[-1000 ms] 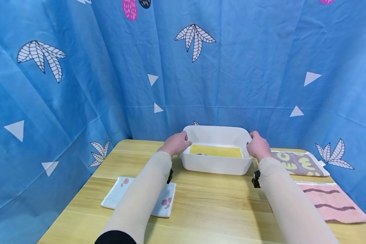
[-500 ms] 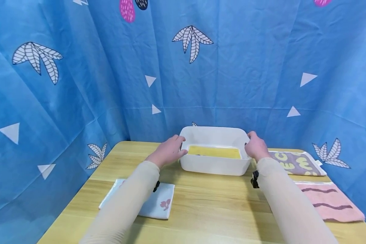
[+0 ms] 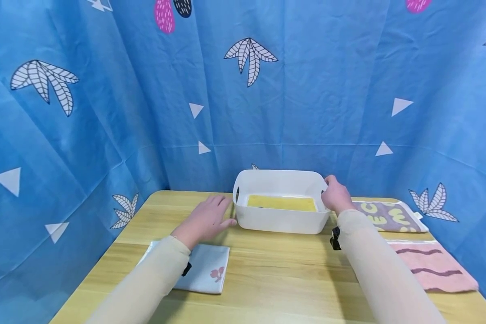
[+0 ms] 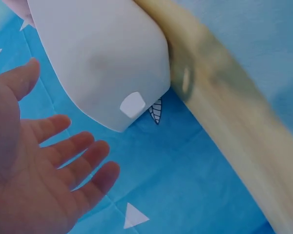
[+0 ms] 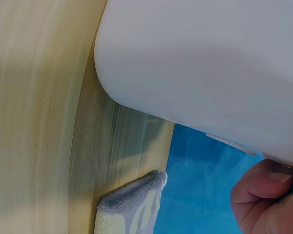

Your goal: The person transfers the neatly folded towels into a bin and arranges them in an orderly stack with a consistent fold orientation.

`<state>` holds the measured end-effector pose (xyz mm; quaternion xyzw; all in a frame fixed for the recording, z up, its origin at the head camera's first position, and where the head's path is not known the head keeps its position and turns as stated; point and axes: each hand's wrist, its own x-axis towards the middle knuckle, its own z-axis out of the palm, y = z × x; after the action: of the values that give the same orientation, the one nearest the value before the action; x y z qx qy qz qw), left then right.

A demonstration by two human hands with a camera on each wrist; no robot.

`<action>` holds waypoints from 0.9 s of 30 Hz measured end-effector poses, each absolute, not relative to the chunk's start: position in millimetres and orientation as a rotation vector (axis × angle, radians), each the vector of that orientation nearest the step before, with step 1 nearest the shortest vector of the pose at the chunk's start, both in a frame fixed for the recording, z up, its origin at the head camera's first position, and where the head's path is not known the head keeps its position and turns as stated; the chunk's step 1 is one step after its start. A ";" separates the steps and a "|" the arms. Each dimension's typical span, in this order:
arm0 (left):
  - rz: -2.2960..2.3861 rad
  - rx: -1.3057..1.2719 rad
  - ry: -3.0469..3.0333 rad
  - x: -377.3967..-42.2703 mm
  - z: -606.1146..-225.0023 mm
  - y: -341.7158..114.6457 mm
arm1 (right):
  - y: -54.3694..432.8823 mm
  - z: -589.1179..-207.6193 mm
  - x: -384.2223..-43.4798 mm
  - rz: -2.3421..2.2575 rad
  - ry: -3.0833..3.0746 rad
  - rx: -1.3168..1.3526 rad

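Observation:
A white plastic bin with a handle hole in its end stands at the back of the table, a yellow cloth lying flat inside it. My right hand grips the bin's right end; in the right wrist view its fingers are curled at the rim. Just off the left end is my left hand, fingers spread and holding nothing. The left wrist view shows that palm apart from the bin's end wall. Part of a pale blue towel is hidden under the left forearm.
To the right lie a folded grey-purple towel with yellow letters and a pink towel with wavy brown stripes. A blue patterned curtain closes off the back and sides of the wooden table.
My left hand has let go of the bin's left end and moved left and toward me, its fingers spreading. My right hand stays on the right end.

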<state>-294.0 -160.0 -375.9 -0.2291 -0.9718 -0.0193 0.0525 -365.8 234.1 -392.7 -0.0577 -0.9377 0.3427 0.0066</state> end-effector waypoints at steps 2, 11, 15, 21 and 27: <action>-0.041 -0.700 -2.947 -284.1 -379.6 -167.4 | 232.3 -392.5 -365.7 1.086 -2.936 -0.180; -0.079 -0.702 -2.994 -245.3 -410.3 -198.2 | 234.0 -392.4 -366.8 1.046 -2.953 -0.153; -0.096 -0.655 -3.096 -234.9 -419.2 -210.1 | 234.3 -394.1 -368.7 1.033 -2.951 -0.147; -0.163 -0.588 -3.253 -222.5 -425.1 -222.4 | 233.6 -395.2 -368.5 1.031 -2.940 -0.149; -0.177 -0.474 -3.390 -215.0 -428.9 -225.0 | 235.0 -394.1 -366.6 1.045 -2.926 -0.157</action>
<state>-215.0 -225.0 -428.9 -0.1370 -0.9789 -0.0511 -0.1426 -366.6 235.0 -394.1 -0.0505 -0.9404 0.3359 0.0154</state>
